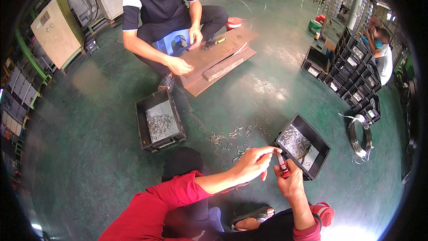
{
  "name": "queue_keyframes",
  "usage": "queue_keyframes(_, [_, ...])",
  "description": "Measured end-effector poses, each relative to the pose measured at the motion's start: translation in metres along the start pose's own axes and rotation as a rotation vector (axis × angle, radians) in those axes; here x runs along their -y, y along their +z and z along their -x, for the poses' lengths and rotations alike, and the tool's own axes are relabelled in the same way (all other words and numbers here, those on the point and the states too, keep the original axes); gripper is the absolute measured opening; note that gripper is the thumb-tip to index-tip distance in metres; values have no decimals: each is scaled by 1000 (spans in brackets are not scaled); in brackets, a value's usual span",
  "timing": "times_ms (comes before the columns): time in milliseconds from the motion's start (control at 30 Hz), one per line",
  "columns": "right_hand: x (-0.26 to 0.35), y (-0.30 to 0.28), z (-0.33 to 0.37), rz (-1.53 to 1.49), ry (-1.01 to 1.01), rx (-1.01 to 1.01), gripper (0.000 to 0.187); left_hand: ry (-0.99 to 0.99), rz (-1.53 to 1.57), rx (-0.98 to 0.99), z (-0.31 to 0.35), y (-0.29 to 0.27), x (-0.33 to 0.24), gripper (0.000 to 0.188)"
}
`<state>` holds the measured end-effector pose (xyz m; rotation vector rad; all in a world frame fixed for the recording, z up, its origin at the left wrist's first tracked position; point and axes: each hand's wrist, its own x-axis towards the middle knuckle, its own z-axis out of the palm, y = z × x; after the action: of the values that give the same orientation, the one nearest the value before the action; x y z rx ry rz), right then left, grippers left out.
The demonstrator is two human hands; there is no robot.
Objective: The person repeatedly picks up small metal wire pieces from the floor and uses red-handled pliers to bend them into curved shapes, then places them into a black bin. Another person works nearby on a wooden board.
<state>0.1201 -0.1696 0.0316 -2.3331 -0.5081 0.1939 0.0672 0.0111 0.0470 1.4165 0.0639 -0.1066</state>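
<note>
My right hand (290, 182) is closed around red-handled pliers (284, 168), as far as their shape shows; the silver end points up and away from me. At that end my left hand (253, 164) has its thumb and forefinger pinched together. Anything between those fingertips is too small to make out. Just beyond my hands stands a black crate (324, 155) with many small shiny bent wire pieces (294, 141) inside. More bent wire hooks (217, 139) lie loose on the green floor, left of the crate.
Another black crate (139, 127) of wire pieces stands at left. Opposite me, a person on a blue stool (173, 41) sits by brown boards (199, 90). Stacked black crates (341, 85), a wire coil (360, 139) and another person are at right. A red container (324, 213) stands near my right forearm.
</note>
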Motion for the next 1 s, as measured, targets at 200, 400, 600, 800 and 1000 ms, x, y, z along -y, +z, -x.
queue_keyframes(200, [0, 1, 1, 62, -1, -27, 26, -7, -1, 11, -1, 0, 2, 34])
queue_keyframes(400, [-4, -19, 5, -170, 112, 266, 28, 10, -69, 168, -16, -14, 6, 34])
queue_keyframes(600, [-33, -57, 37, 300, 145, 473, 31, -7, -608, -36, -30, -40, 49, 16])
queue_keyframes(800, [-72, -70, 101, 550, 114, 607, 23, -106, -1017, 69, -81, -23, 121, 13])
queue_keyframes(1000, [-84, -67, 115, 468, 112, 483, 17, 178, -661, 78, -209, 54, 110, 38])
